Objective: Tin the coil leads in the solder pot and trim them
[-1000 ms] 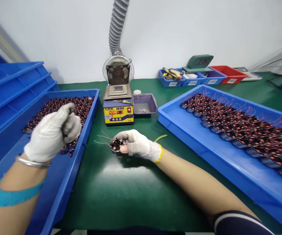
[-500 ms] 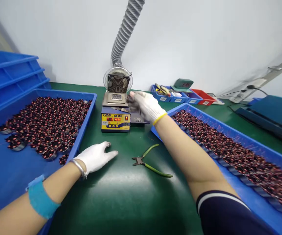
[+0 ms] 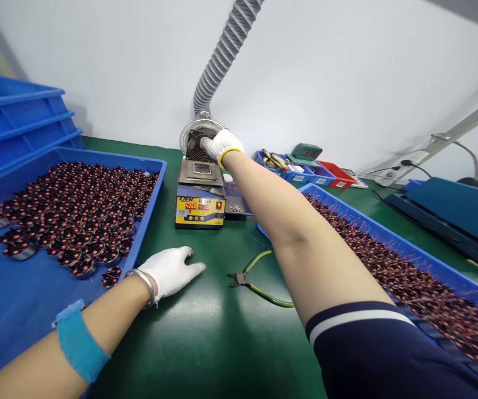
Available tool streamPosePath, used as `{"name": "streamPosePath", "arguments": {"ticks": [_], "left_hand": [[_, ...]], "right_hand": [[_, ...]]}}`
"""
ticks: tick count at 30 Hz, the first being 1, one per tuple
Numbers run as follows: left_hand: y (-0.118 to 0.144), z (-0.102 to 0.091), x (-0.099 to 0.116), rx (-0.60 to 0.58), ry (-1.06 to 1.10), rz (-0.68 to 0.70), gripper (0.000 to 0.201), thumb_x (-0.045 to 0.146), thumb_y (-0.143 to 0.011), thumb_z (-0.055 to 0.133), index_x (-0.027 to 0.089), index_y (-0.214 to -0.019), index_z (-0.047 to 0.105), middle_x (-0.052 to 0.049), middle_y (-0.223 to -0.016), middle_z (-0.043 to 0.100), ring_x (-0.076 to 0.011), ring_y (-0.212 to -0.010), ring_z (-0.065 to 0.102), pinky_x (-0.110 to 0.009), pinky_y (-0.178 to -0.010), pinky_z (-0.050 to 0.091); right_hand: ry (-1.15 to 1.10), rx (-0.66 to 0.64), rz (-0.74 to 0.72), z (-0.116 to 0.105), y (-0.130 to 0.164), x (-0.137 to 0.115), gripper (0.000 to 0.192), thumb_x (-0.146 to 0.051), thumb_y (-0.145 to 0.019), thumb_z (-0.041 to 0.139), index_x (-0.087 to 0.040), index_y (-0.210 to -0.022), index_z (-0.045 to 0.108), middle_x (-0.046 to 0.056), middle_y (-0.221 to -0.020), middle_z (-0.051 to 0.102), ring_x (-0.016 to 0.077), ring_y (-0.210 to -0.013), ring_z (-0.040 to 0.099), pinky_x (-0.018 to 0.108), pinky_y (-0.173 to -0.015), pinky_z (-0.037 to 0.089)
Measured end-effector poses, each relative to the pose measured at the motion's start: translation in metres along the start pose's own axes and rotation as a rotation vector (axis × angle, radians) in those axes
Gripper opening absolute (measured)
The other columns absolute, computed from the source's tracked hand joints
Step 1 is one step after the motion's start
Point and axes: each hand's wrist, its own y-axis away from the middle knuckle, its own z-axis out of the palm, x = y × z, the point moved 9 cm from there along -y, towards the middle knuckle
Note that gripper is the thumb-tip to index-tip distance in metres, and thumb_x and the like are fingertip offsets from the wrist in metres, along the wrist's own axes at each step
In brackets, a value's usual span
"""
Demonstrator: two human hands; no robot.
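Observation:
My right hand [image 3: 220, 145], in a white glove, is stretched far forward in front of the small round fan [image 3: 194, 139], just above the metal top of the yellow-and-blue solder pot [image 3: 199, 206]. Its fingers curl away from me, so anything in them is hidden. My left hand [image 3: 172, 270], also gloved, lies flat on the green mat [image 3: 205, 343] with nothing in it, next to the left blue tray [image 3: 149, 221]. That tray holds several red-wound coils [image 3: 76, 205]. Green-handled cutters [image 3: 259, 284] lie on the mat between my arms.
A long blue tray [image 3: 392, 235] of wired coils runs along the right. A small grey dish [image 3: 237, 204] sits beside the solder pot. A grey hose [image 3: 227, 50] rises from the fan. Small bins [image 3: 305, 169] stand at the back, stacked blue trays [image 3: 14, 119] at far left.
My right hand left the mat, where it held a coil, passed over the solder pot and reached the fan. My left hand came down from above the left tray onto the mat.

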Motion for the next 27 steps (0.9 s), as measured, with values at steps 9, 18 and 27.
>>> {"name": "streamPosePath", "arguments": {"ticks": [9,18,27], "left_hand": [[0.001,-0.001,0.003,0.002,-0.015,0.004,0.068,0.062,-0.076,0.039,0.013,-0.120,0.057,-0.018,-0.116,0.064,-0.0350,-0.106,0.061,-0.040,-0.085,0.045],[0.000,-0.002,0.004,-0.001,-0.032,0.021,0.067,0.062,-0.076,0.038,0.014,-0.120,0.057,-0.018,-0.118,0.064,-0.0340,-0.107,0.060,-0.040,-0.088,0.044],[0.001,0.001,0.002,-0.009,-0.019,0.021,0.066,0.062,-0.076,0.040,0.015,-0.120,0.058,-0.016,-0.118,0.064,-0.0320,-0.109,0.059,-0.038,-0.090,0.044]], "right_hand": [[0.026,-0.026,0.011,0.013,0.007,-0.005,0.050,-0.039,-0.082,0.053,-0.003,-0.115,0.056,0.020,-0.114,0.057,0.0346,-0.110,0.054,0.044,-0.091,0.042],[0.036,-0.001,0.009,0.014,0.005,-0.006,0.048,-0.039,-0.080,0.054,-0.005,-0.112,0.059,0.019,-0.112,0.060,0.0351,-0.107,0.056,0.044,-0.088,0.045],[0.012,0.065,-0.031,-0.009,0.006,-0.010,0.047,-0.039,-0.082,0.051,-0.005,-0.115,0.057,0.015,-0.111,0.058,0.0312,-0.112,0.053,0.042,-0.092,0.043]]}}
